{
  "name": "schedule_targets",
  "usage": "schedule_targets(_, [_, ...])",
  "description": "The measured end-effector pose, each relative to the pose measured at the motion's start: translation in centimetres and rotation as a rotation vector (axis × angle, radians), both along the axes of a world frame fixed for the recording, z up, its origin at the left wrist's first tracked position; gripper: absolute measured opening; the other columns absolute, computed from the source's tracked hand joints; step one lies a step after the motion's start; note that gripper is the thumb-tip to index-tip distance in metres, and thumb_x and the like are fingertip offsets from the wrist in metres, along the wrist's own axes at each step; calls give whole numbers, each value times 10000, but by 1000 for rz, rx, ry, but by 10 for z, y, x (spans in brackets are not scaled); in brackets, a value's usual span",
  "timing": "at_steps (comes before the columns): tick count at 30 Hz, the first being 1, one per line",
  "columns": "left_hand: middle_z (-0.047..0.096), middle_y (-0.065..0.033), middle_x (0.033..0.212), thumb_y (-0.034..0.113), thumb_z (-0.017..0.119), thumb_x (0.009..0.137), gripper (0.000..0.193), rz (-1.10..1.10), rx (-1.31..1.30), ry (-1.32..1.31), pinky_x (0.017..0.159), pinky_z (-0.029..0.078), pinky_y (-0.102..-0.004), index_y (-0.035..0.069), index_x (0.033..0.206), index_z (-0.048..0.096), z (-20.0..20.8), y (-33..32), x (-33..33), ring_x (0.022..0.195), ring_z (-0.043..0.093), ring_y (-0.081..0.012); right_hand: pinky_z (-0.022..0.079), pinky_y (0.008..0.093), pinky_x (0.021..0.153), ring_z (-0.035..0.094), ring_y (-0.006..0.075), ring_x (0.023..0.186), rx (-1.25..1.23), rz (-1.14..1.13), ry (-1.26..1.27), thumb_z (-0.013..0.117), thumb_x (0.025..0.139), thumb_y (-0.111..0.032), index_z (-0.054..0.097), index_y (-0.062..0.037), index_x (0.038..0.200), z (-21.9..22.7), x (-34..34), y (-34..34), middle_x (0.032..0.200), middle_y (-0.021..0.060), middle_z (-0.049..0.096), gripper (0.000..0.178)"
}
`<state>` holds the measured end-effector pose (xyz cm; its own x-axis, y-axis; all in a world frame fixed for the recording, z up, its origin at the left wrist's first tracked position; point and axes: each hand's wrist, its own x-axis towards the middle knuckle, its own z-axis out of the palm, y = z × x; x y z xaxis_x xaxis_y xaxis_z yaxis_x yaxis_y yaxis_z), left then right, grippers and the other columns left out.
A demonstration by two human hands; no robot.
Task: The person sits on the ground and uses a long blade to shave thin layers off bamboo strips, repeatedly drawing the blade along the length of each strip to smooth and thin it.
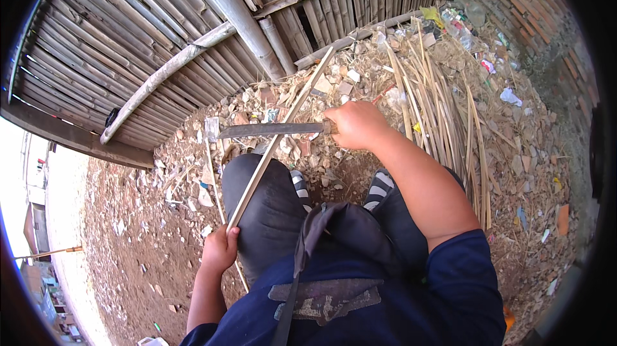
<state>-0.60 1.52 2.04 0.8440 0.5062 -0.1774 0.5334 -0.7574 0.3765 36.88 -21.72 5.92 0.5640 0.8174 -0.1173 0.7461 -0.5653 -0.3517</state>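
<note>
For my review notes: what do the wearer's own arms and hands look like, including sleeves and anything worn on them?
The left hand and right hand are bare, with no gloves, and no watch or bracelet shows. The right sleeve is short, dark navy and plain, ending near the elbow. Only a bit of the matching left sleeve shows.

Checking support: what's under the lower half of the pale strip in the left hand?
The dark left trouser leg shows on both sides of the pale strip. Cloth directly beneath is covered; I can't tell whether they touch.
</note>
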Motion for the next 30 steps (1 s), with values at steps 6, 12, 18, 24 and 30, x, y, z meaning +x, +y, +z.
schedule_targets(6, [627, -250, 661, 332, 556, 1031, 378, -15, -6, -2, 605, 488, -549, 10, 839, 599, 5, 0, 6, 661, 635, -483, 559, 500, 796, 710, 359, 912, 130, 35, 345, 706, 777, -207, 712, -111, 966, -38, 13, -2, 932, 153, 731, 212])
schedule_targets(12, [614, -241, 633, 345, 570, 1026, 390, -22, 46, -12, 577, 481, -547, 17, 817, 583, 5, -3, 8, 629, 630, -474, 564, 493, 747, 719, 344, 839, 22, 155, 11, 712, 777, -205, 710, -140, 940, -14, -19, 11, 836, 128, 720, 175])
schedule_targets(18, [616, -243, 638, 354, 583, 1021, 391, -9, 156, -5, 568, 485, -540, 20, 817, 581, 0, -3, 10, 623, 633, -463, 579, 463, 833, 724, 294, 918, 33, -353, 200, 661, 859, -177, 715, -142, 1042, -37, 33, -1, 944, 129, 736, 194])
schedule_targets(24, [625, -240, 651, 363, 588, 1016, 385, 16, 111, 23, 575, 489, -549, 30, 823, 581, 7, -7, 12, 633, 636, -469, 578, 472, 823, 723, 311, 931, -67, -129, 140, 649, 853, -160, 709, -136, 1036, -8, 15, -2, 941, 136, 732, 194])
schedule_targets(30, [628, -237, 652, 381, 573, 1021, 399, 29, 183, 22, 592, 493, -561, 29, 834, 590, -3, -6, 8, 653, 638, -478, 567, 465, 795, 721, 302, 915, -119, -53, 252, 628, 839, -115, 706, -120, 1008, -17, 8, 9, 946, 144, 724, 187])
